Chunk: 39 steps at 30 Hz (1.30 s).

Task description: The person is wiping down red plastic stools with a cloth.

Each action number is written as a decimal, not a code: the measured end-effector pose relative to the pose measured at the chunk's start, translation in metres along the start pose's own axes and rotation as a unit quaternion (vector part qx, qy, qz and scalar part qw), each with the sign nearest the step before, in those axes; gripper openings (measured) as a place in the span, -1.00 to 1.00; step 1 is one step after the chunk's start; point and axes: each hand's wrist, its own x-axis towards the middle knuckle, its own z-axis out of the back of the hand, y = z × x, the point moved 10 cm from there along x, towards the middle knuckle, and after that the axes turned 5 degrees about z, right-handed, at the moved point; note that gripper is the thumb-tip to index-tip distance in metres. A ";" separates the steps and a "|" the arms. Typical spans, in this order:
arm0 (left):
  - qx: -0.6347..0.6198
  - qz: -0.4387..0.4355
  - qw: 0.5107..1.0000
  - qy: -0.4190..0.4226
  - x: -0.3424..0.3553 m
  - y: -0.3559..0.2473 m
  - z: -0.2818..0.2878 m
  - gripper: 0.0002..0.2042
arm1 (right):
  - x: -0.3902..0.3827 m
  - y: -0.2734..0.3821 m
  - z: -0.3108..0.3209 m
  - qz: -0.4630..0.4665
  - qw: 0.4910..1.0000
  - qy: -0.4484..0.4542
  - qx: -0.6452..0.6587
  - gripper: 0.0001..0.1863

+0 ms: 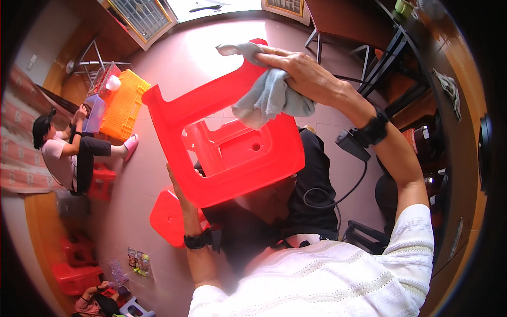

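A red plastic stool [232, 188] is held up in front of me, tipped so that its hollow underside shows through the frame of its legs. My left hand [181, 186] grips its lower left side, with most of the fingers hidden behind the red plastic. At the stool's upper right, my right hand [303, 74] presses a damp-looking grey-blue cloth [269, 98] around a leg. Part of the cloth hangs down over the stool's side, and one end sticks out past the leg to the left.
Another red stool [170, 217] stands on the floor below my left hand. At left, a seated person [63, 150] is beside orange crates [124, 103]. More red stools [76, 274] and a second person [95, 301] are at lower left. A dark table [348, 21] stands upper right.
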 end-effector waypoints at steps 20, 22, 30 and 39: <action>0.372 -0.240 0.895 -0.053 -0.018 -0.023 -0.016 -0.75 | -0.127 0.061 0.014 -0.046 0.992 -0.040 0.109 -0.45; 0.308 -0.134 0.942 -0.012 -0.009 -0.017 -0.011 -0.80 | -0.151 0.060 0.012 -0.054 0.989 -0.048 0.128 -0.43; 0.592 -0.385 0.697 -0.128 -0.097 -0.079 -0.181 -0.83 | -0.204 0.051 -0.004 -0.143 0.943 -0.130 0.272 -0.32; 0.699 -0.249 0.666 0.077 -0.069 -0.003 -0.239 -0.60 | -0.218 0.045 -0.019 -0.225 0.911 -0.147 0.312 -0.38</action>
